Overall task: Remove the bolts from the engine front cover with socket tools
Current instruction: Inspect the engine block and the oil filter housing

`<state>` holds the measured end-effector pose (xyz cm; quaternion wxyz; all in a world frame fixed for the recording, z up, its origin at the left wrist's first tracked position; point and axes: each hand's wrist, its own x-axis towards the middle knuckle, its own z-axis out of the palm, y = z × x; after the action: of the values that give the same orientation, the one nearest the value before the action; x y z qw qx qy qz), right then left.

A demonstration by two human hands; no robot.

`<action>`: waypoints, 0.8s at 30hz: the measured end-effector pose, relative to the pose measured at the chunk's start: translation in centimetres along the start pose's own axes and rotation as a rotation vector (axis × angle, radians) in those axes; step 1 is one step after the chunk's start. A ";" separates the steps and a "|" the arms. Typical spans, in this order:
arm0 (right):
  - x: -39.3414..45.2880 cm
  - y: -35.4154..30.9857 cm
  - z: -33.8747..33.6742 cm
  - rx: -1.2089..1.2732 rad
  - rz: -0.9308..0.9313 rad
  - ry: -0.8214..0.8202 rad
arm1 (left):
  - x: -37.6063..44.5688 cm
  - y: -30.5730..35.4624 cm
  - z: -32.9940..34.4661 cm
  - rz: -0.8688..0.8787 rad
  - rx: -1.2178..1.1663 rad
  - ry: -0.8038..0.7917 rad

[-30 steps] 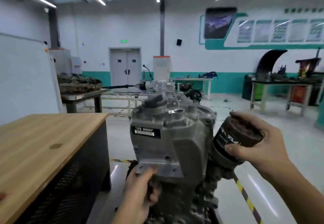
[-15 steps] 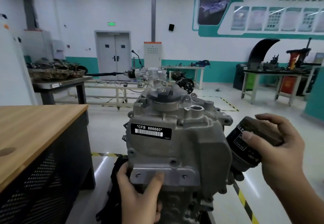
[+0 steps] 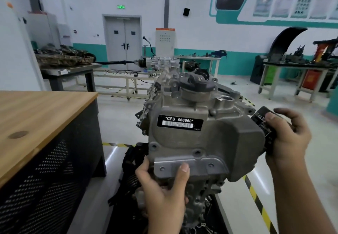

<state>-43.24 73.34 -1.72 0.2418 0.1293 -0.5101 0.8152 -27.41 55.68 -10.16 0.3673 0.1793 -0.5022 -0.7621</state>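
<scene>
The engine stands in front of me, right of the wooden desk, with its front cover facing me at chest level and carrying a black label plate. My left hand is closed on the lower flange of the cover, thumb pressed flat on its face and fingers curled behind the left edge. My right hand is wrapped around the black oil filter on the engine's right side, fingers partly curled over it. No socket tool is in view, and neither hand holds one. Several bolt positions show along the flange and above it; I cannot tell whether bolts are seated in them. Risks, in my judgement: the engine could swing or tip if I push unevenly, since I cannot see how it is mounted; the filter is a poor handhold and may turn or slip under load; fingers behind the flange could be pinched if the cover shifts.
</scene>
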 end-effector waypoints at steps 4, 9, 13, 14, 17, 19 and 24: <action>0.7 0.8 0.1 -0.020 0.002 0.056 | 0.9 0.3 0.2 0.004 0.028 -0.029; 0.8 2.1 1.1 -0.033 -0.001 0.201 | 0.9 -0.3 -0.1 0.019 0.105 -0.027; -1.7 2.1 1.5 -0.375 -0.081 0.392 | 1.2 -0.8 0.1 0.032 0.138 0.046; -3.1 1.9 1.6 -0.406 -0.136 0.388 | 1.2 -0.7 0.3 0.057 0.157 0.053; -7.6 2.0 2.9 -0.443 -0.375 0.134 | 1.3 -0.6 0.9 0.130 0.258 0.054; -9.3 2.5 3.8 -0.574 -0.398 -0.040 | 1.5 -0.4 0.9 0.164 0.389 0.050; -7.4 3.4 3.7 -0.778 -0.420 0.013 | 2.7 1.7 0.2 0.163 0.696 -0.034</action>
<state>-38.90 66.81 -6.07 0.4363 0.1245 -0.7400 0.4966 -28.69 53.44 -8.26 0.3354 0.2402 -0.7503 -0.5166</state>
